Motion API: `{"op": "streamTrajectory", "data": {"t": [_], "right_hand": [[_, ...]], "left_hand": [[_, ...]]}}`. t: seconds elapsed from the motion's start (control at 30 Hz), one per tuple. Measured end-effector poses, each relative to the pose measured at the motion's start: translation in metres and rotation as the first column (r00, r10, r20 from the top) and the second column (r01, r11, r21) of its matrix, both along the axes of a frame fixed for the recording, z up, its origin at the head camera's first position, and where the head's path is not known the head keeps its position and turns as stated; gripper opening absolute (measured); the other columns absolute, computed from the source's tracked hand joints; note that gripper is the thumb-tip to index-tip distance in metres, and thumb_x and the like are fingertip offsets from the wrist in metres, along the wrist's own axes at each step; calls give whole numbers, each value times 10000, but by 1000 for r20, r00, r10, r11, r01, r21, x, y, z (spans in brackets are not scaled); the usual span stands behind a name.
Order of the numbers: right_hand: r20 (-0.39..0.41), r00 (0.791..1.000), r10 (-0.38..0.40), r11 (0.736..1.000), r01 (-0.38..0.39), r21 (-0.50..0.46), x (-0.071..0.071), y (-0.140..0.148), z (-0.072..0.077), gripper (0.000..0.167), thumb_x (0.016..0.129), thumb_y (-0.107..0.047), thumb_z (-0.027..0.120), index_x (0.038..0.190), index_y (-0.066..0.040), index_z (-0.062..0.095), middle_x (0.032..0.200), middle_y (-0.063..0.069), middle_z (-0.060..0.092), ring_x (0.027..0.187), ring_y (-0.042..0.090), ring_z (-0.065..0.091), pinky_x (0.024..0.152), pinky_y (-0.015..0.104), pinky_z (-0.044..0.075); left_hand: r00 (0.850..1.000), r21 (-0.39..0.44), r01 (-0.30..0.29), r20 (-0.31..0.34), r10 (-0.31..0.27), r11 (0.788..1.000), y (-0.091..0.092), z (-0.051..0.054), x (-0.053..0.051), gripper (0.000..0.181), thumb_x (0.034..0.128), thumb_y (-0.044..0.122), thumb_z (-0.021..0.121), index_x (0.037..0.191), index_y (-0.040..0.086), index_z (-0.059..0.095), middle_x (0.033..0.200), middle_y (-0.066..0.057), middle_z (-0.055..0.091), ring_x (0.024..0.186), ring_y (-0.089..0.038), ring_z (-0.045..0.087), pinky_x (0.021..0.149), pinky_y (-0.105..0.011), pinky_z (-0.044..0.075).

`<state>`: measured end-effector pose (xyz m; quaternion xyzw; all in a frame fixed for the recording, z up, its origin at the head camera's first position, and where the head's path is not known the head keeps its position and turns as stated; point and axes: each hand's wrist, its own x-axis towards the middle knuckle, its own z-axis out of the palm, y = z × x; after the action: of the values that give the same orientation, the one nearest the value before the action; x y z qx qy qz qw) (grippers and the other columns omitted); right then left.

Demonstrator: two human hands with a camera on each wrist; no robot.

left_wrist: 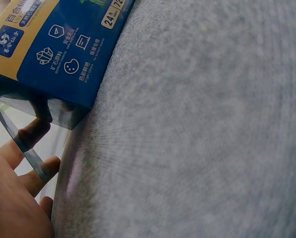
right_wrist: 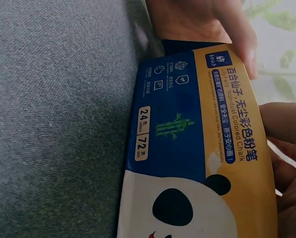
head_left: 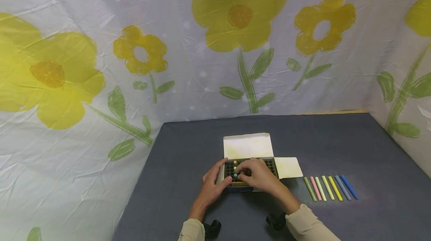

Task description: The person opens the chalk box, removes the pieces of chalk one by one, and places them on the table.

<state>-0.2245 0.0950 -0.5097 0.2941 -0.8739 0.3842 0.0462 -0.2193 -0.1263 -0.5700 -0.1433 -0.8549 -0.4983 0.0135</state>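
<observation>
An open chalk box [right_wrist: 178, 124], blue and yellow with a panda picture, sits on the table. My left hand [head_left: 213, 183] grips its left end, thumb at the near corner and fingers along the side. Inside is a dark holder [head_left: 271, 164] with rows of round holes. A few chalk sticks [head_left: 235, 162] show their coloured tops in the left part. My right hand [head_left: 257, 173] reaches over the holder, its fingertips bent close to a teal-topped chalk [head_left: 235, 175]. Whether they pinch a stick is hidden; the right wrist view shows these fingers only behind the box.
Several loose chalk sticks [head_left: 332, 188] in green, pink, pale, yellow and blue lie side by side right of the box. The white lid [head_left: 248, 146] stands open at the back, and a side flap [head_left: 288, 167] sticks out right. The grey table [head_left: 188, 147] meets a flowered curtain [head_left: 188, 84].
</observation>
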Motion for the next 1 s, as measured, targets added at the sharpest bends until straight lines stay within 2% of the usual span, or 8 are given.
{"op": "streamTrajectory", "data": {"t": [0.13,0.2,0.4,0.57,0.67,0.8,1.0], "right_hand": [[2,1000,16,999,-16,38,-2,-2,2,150,880,-83,773,1025,-121,789,842,-69,745,706,-20,600,825,441,490],[11,1000,26,998,-27,53,-2,-3,3,153,886,-83,767,1033,-121,789,844,-66,749,690,-33,596,857,484,482],[15,999,50,996,-51,67,-2,-4,7,152,905,-92,749,1043,-140,790,840,-76,738,658,-49,542,803,401,475],[0,998,61,997,-61,47,-1,-3,6,145,908,-84,744,1032,-145,789,810,-90,723,652,-46,532,842,452,461],[12,997,73,997,-73,2,-1,-3,4,147,914,-71,734,1041,-127,785,830,-67,734,647,-37,542,804,382,471],[38,994,99,993,-96,-74,-2,-2,3,146,926,-63,722,1059,-93,776,899,1,752,644,-13,557,635,227,470],[78,990,121,986,-111,-128,-2,0,4,151,935,-67,715,1077,-80,763,987,41,753,657,16,532,629,225,474]], "left_hand": [[1000,-11,5,-6,-5,1000,0,-1,-1,616,951,423,640,1527,407,421,1544,10,505,1338,-294,499,1092,-643,189],[1000,-15,8,-10,-8,1000,-1,-2,-2,615,954,425,635,1529,398,419,1546,2,503,1341,-304,495,1081,-650,197],[1000,-1,10,-17,-10,1000,-1,-2,-1,620,942,419,643,1525,388,434,1546,1,504,1327,-305,499,1076,-653,200],[1000,-1,9,-12,-9,1000,-1,0,-1,618,943,420,648,1521,410,429,1558,8,492,1349,-307,484,1073,-655,201],[1000,-5,9,0,-9,1000,-1,0,-1,626,941,423,653,1520,439,416,1567,23,481,1360,-298,477,1087,-647,193],[1000,-3,4,15,-4,1000,-1,2,0,625,933,430,659,1510,460,419,1568,43,477,1356,-277,473,1102,-638,182],[1000,-10,4,9,-4,1000,-1,3,1,628,931,433,654,1515,438,424,1566,31,481,1349,-277,482,1103,-638,188]]}}
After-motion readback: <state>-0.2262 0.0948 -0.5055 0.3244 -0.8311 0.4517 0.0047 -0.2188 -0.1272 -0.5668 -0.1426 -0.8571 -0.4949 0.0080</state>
